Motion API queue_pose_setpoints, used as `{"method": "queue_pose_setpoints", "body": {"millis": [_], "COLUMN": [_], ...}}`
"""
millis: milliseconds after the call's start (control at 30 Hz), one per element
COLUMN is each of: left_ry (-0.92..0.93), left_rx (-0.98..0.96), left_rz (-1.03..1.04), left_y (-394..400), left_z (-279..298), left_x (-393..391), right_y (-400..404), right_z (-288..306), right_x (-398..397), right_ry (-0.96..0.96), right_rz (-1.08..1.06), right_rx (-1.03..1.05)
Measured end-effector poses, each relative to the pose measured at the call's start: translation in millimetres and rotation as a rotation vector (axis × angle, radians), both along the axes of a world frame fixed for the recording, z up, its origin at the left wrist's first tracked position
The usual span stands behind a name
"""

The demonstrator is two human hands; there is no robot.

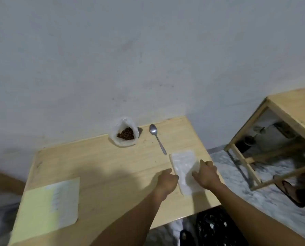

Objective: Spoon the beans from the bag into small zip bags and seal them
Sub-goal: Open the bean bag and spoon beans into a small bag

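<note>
Both hands are at the stack of small zip bags [183, 172] lying flat near the right edge of the tabletop [103, 166]. The left hand [167, 181] rests at the stack's left edge with its fingers curled under; whether it pinches a bag cannot be told from here. The right hand [205, 174] lies on the stack's right side, fingers fairly straight and pressing down. The bag of beans [124, 133] stands open at the far edge against the wall, dark beans visible inside, and the spoon [157, 137] lies just beside it to the right, bowl toward the wall and handle pointing at the stack. A pale yellow sheet [48, 205] sits at the near left, well apart from all this. No bean has reached a small bag yet, so the step in hand looks like peeling one bag off the stack. The thin bags probably cling together, so two may lift at once, or the whole stack may slide off the close right edge if pushed sideways. Later, the soft bean bag could slump or tip when the spoon digs in, scattering beans.
</note>
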State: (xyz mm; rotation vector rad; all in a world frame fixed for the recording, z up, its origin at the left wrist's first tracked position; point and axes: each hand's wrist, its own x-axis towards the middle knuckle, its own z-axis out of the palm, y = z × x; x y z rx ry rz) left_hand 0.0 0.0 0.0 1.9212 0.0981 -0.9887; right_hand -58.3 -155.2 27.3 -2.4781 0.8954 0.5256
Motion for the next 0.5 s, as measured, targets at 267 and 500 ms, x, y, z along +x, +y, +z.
{"method": "queue_pose_setpoints", "body": {"millis": [267, 500], "left_ry": [0.063, -0.083], "left_rx": [0.005, -0.008], "left_rz": [-0.079, 0.094], "left_y": [-11, -12], "left_z": [7, 6], "left_x": [-12, -20], "right_y": [2, 11], "right_z": [-4, -8], "right_x": [-13, -16], "right_ry": [-0.025, -0.239], "right_rz": [-0.08, -0.202], "right_rx": [0.126, 0.133]}}
